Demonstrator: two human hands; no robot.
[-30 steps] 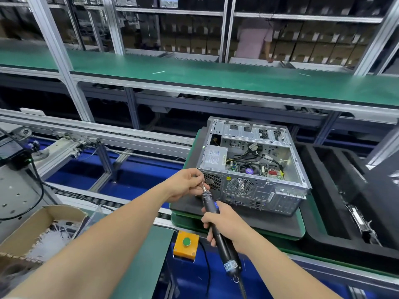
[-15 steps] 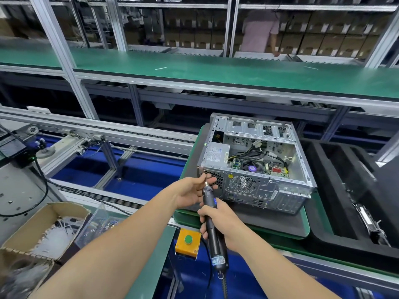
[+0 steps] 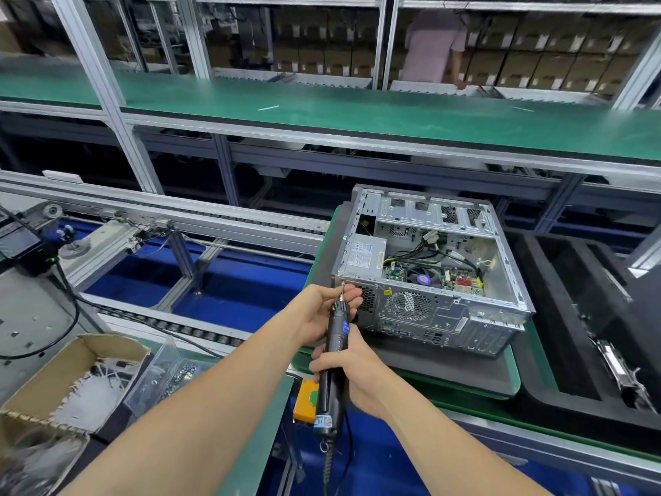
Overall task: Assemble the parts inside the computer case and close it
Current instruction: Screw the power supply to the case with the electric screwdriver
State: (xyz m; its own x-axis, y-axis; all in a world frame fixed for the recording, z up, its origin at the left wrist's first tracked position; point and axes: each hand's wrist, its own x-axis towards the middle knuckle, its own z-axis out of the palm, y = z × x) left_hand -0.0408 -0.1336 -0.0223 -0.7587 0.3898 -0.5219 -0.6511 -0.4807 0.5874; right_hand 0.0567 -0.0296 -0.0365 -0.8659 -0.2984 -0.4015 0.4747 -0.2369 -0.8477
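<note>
An open silver computer case [image 3: 443, 309] lies on its side on a grey pad over a green pallet [image 3: 515, 370], its side panel off and the motherboard, cables and power supply [image 3: 365, 255] showing. My right hand [image 3: 352, 370] grips a black electric screwdriver [image 3: 334, 359] round its barrel. The bit points up at the case's near left rear corner. My left hand [image 3: 322, 313] curls round the screwdriver's tip and steadies the bit beside the rear panel.
A black foam tray [image 3: 586, 352] with a dark panel lies to the right. A cardboard box [image 3: 71, 381] of white ties and a clear bin of screws [image 3: 161, 374] sit at lower left. An orange button box [image 3: 305, 399] is below the hands. Conveyor rails run left.
The screwdriver bit has risen from the rear fan grille area to the case's top left corner, both hands going with it. The view has shifted slightly.
</note>
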